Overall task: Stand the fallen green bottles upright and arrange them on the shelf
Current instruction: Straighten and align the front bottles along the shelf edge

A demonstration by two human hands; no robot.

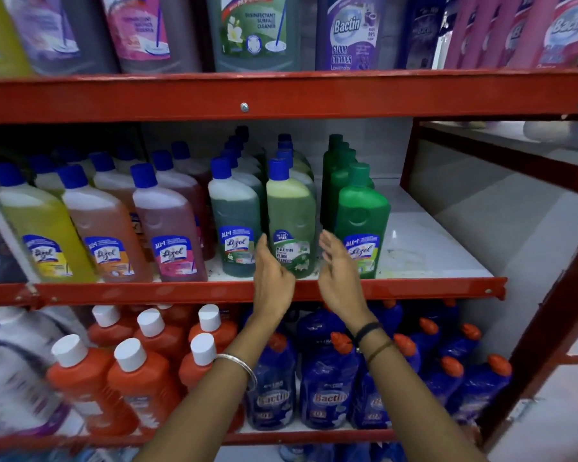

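Middle shelf, red metal frame with white board. Olive-green Bactin bottle with blue cap stands upright at the front edge, between a darker green Lizol bottle on its left and a solid bright-green bottle with green cap on its right. More green bottles lined up behind each, upright, caps only partly seen. Left hand sits at the Bactin bottle's lower left side, fingers loosely spread, touching or just off the label; contact hard to call. Right hand is at the bottle's lower right, palm facing in, fingers extended and open, a gap showing to the bottle; holding nothing. Right hand covers part of the bright-green bottle's label. Bare shelf board to the right of the green row. Yellow, orange and pink bottles further left on the same shelf, motion-blurred. Bottom of Bactin label hidden by left hand. Upper shelf bottles cut off at top of frame.
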